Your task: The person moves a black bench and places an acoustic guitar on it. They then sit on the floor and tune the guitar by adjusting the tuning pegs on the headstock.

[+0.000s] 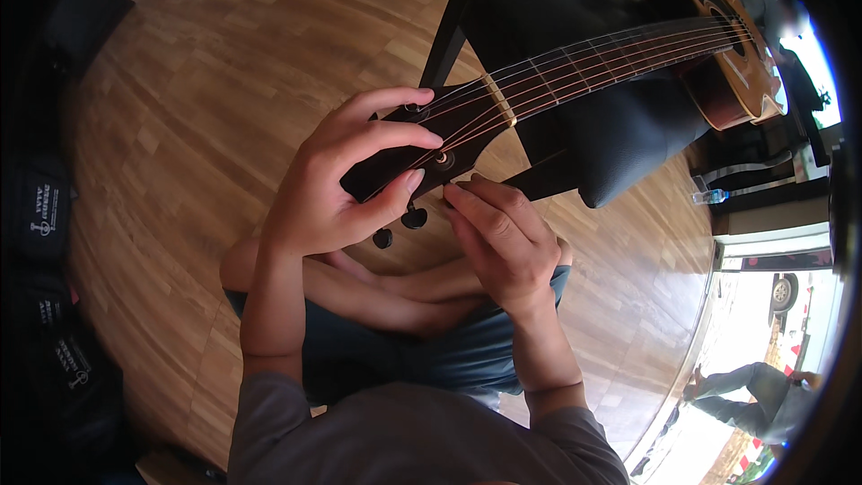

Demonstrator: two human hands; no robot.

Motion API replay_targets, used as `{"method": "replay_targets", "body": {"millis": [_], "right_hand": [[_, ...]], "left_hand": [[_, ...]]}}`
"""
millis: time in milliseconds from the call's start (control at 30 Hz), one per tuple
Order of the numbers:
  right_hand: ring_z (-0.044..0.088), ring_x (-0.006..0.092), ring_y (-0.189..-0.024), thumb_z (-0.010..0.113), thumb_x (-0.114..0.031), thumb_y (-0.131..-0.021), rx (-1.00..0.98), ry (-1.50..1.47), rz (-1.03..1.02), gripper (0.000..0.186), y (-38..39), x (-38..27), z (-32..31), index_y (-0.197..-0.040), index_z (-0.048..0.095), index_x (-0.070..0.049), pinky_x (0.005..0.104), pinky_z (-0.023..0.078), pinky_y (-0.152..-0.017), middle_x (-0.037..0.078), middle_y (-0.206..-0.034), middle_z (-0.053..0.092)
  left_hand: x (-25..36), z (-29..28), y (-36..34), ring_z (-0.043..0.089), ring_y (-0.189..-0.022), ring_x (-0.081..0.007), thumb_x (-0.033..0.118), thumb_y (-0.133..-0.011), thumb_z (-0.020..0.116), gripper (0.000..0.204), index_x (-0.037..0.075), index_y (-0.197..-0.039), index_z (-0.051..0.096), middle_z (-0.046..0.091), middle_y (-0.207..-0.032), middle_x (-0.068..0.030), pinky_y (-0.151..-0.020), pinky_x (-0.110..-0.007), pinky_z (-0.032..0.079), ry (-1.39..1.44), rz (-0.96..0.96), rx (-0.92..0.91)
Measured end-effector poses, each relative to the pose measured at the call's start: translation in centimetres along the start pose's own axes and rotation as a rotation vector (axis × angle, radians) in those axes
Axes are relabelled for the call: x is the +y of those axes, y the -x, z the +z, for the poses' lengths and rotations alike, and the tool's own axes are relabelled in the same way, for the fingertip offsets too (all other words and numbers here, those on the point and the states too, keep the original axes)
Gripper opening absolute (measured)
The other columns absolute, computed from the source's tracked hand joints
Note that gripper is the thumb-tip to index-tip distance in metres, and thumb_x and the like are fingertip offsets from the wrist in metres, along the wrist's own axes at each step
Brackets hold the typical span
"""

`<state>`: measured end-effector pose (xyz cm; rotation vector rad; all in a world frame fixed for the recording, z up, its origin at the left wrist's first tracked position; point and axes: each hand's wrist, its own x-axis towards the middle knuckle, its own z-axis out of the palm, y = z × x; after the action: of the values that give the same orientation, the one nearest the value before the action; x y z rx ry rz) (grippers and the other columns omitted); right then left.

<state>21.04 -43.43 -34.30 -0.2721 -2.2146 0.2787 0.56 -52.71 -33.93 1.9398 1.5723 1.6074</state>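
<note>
An acoustic guitar point(718, 27) lies across a black padded bench point(557, 0), its dark neck reaching toward me and its headstock point(467, 123) past the bench edge. My left hand point(332, 171) spans the headstock, thumb and two fingers spread over its face near the strings; its other fingers are hidden. At the headstock's near edge, my right hand point(507, 233) is closed in a pinch on a tuning peg, which the fingers mostly cover. Two more dark tuning pegs point(414, 217) stick out beside it. Several strings run over the pale nut point(499, 100) to the tuning posts.
My crossed legs point(386, 292) are below the headstock on the wood floor point(206, 108). Black bags point(45, 216) line the left side. A plastic bottle point(711, 197) lies at right, by a bright doorway where a person's legs point(741, 395) show. Another person is at the upper right.
</note>
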Motion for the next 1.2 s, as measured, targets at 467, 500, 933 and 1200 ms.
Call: {"method": "replay_targets", "body": {"millis": [467,500,933,1200], "right_hand": [[0.074,0.0248,-0.082,0.089,0.003,-0.074,-0.035,-0.049,-0.005,0.031,0.2,-0.2,-0.2,-0.099,0.071,-0.002,0.0293,0.060,-0.075,0.012,-0.097,0.072],[0.074,0.0242,-0.081,0.089,0.003,-0.074,-0.052,-0.034,0.010,0.032,0.1,-0.2,-0.4,-0.100,0.071,-0.002,0.0295,0.060,-0.074,0.012,-0.096,0.072],[0.076,0.0195,-0.074,0.092,-0.011,-0.077,-0.028,-0.013,0.100,0.035,1.0,-0.3,0.8,-0.104,0.071,-0.005,0.0270,0.055,-0.061,0.010,-0.088,0.077],[0.074,0.0221,-0.073,0.088,-0.006,-0.081,0.128,-0.113,0.310,0.034,1.0,-1.9,1.7,-0.108,0.067,-0.003,0.0298,0.058,-0.063,0.010,-0.089,0.074]], "left_hand": [[-0.2,-0.1,0.3,0.071,-0.110,-0.0262,0.001,-0.084,0.071,0.031,0.002,-0.115,0.072,0.059,-0.143,-0.0229,-0.096,-0.037,0.055,-0.013,-0.004,-0.016],[-0.3,-0.1,0.2,0.071,-0.110,-0.0264,0.001,-0.084,0.071,0.031,0.002,-0.115,0.072,0.059,-0.142,-0.0228,-0.096,-0.037,0.055,-0.021,0.013,-0.015],[-0.3,0.4,-0.1,0.068,-0.116,-0.0282,0.007,-0.084,0.076,0.030,0.011,-0.114,0.076,0.065,-0.138,-0.0112,-0.095,-0.037,0.054,-0.004,0.008,0.053],[-0.2,0.1,0.2,0.069,-0.116,-0.0276,-0.001,-0.083,0.072,0.032,0.004,-0.114,0.074,0.062,-0.141,-0.0187,-0.097,-0.038,0.055,0.008,0.014,0.019]]}}
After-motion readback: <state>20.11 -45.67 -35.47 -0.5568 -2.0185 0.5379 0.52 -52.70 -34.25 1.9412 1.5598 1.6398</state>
